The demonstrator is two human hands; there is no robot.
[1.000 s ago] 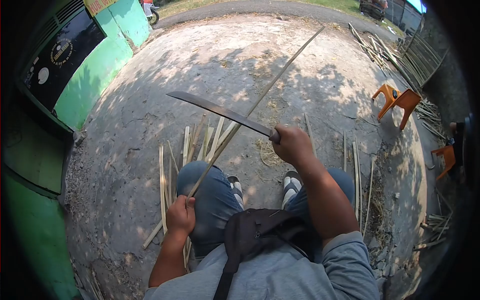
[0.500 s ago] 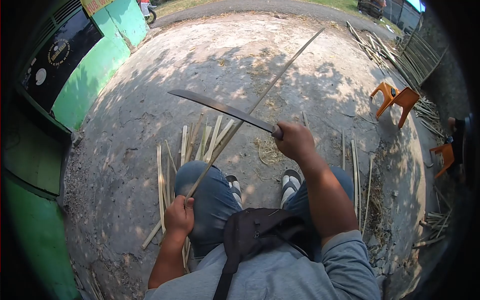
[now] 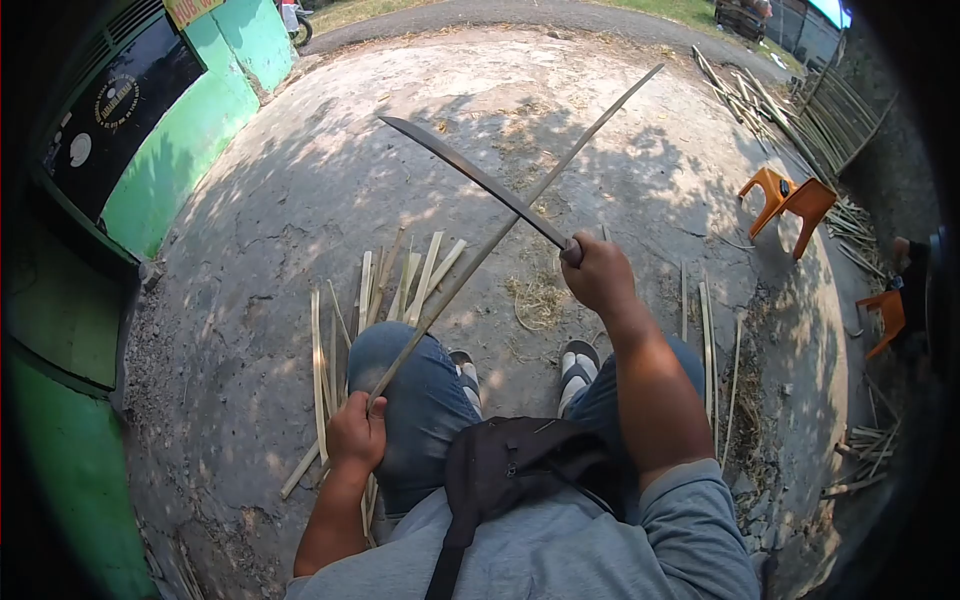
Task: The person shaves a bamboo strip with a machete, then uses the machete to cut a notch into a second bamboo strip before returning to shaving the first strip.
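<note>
My left hand (image 3: 357, 432), beside my left knee, is closed around the near end of a long bamboo strip (image 3: 468, 262). The strip slants up and away to the right, past my knee. In my right hand (image 3: 602, 275) is the handle of a machete (image 3: 455, 160), gripped in a closed fist. Its long dark blade points up and to the left and crosses the strip around the strip's middle. More bamboo strips (image 3: 426, 272) lie on the ground by my left leg, partly hidden by the knee.
Thin strips (image 3: 711, 350) lie right of my right leg, and shavings (image 3: 540, 303) lie beyond my feet. An orange plastic stool (image 3: 790, 208) stands to the right, with bamboo poles (image 3: 760, 110) behind it. A green wall (image 3: 190, 170) runs along the left.
The machete has moved along the strip, away from me and slightly right, its blade now tilting more steeply upward. My left hand stays by the knee; the strip's far end shifts slightly right.
</note>
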